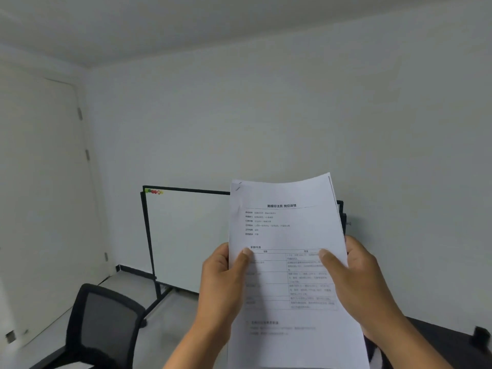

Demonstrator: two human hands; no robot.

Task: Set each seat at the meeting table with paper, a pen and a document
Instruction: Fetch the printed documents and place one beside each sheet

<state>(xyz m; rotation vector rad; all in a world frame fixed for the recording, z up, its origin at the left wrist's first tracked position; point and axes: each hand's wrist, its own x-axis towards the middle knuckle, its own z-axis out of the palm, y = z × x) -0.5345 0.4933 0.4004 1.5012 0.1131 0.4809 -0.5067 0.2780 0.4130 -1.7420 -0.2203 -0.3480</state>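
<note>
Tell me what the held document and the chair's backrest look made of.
Document: thin white matte paper, several sheets; its top edge curves and printed text shows. Chair backrest: likely grey woven mesh in a black frame, probably plastic; blur leaves that open.

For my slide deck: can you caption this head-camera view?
Both hands, left and right, hold up a printed document before a whiteboard.

Pale grey-white walls (292, 102) meet a white ceiling (159, 20) toward eleven o'clock. A white door (42, 182) with metal hinges fills nine o'clock. A black-framed whiteboard (186, 235) on a stand sits at centre, coloured magnets (154, 192) at its top corner. A black mesh chair (103, 326) stands at seven o'clock on grey floor (170, 315).
</note>
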